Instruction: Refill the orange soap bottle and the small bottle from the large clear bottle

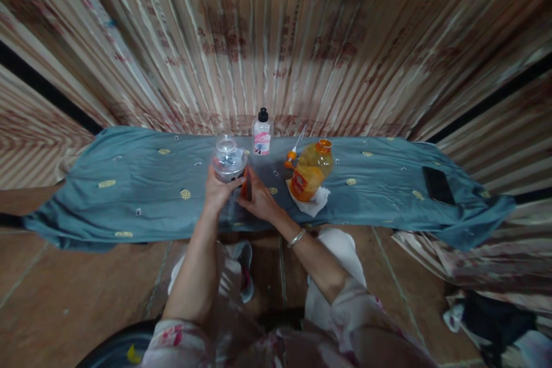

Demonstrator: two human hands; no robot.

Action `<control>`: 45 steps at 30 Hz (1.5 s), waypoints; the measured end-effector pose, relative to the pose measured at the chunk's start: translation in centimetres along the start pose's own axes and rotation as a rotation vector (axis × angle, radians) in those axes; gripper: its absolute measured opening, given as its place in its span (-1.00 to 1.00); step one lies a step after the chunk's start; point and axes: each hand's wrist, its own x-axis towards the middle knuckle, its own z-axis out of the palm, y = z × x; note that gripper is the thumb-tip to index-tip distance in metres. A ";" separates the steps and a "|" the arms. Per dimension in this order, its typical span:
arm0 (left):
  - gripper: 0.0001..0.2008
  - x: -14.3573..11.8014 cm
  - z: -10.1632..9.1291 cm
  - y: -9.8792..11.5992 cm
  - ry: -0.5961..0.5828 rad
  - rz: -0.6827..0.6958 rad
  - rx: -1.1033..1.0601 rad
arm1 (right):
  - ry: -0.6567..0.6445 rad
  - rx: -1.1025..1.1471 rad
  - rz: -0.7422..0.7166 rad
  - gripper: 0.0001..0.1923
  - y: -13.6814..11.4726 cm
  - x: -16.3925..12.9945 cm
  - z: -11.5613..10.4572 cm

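My left hand [217, 190] grips a clear glass jar [229, 162] with a round knobbed lid, standing on the teal cloth [142, 184]. My right hand [259, 198] sits just right of the jar and pinches a small orange object [244, 185] against the jar's side. A silver bangle is on my right wrist. An orange bottle of liquid [311, 171] with no cap leans on a white tissue [318, 202] to the right.
A small clear bottle with a black cap and pink label [261, 133] stands at the back by the curtain. An orange-handled tool [293, 151] lies beside the orange bottle. A black phone [438, 184] lies far right on the cloth.
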 end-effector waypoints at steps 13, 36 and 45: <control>0.14 -0.9 -2.9 2.2 0.085 0.057 -0.006 | 0.252 0.051 0.249 -0.35 0.7 -15.0 -8.8; 0.41 -9.5 14.4 3.3 -0.337 0.126 0.024 | 0.665 0.259 0.163 -0.21 7.3 -4.2 -19.5; 0.51 -9.1 17.4 -0.7 -0.362 0.112 -0.053 | 0.563 0.234 0.205 -0.29 8.8 -3.6 -17.1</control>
